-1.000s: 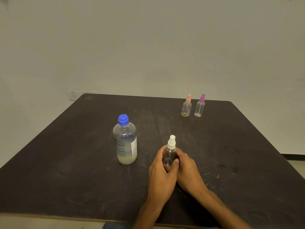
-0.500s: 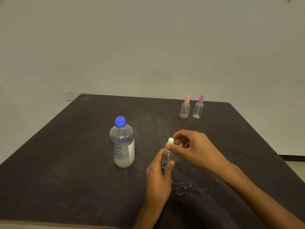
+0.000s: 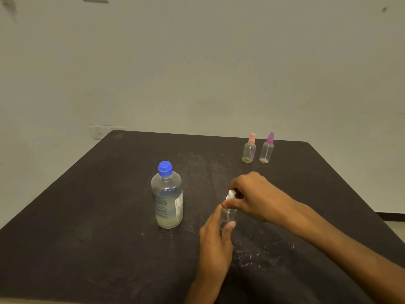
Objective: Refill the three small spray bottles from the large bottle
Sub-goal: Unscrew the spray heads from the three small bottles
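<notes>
A small clear spray bottle (image 3: 228, 216) with a white spray top (image 3: 231, 193) stands near the middle of the dark table (image 3: 87, 216). My left hand (image 3: 215, 242) grips its body from the near side. My right hand (image 3: 252, 195) pinches the white top from above. The large clear bottle (image 3: 167, 198) with a blue cap (image 3: 165, 168) stands upright to the left, partly filled with liquid. Two more small spray bottles stand at the far right: one with a pink top (image 3: 249, 150) and one with a purple top (image 3: 267, 149).
The table's far edge runs along a plain wall, with a wall socket (image 3: 99, 131) behind the far left corner. White scuffs mark the tabletop (image 3: 252, 257) near my arms. The floor (image 3: 396, 227) shows past the table's right edge.
My right hand left the small bottle's body, rose and closed on its white top. My left hand stayed on the body. The view shifted slightly.
</notes>
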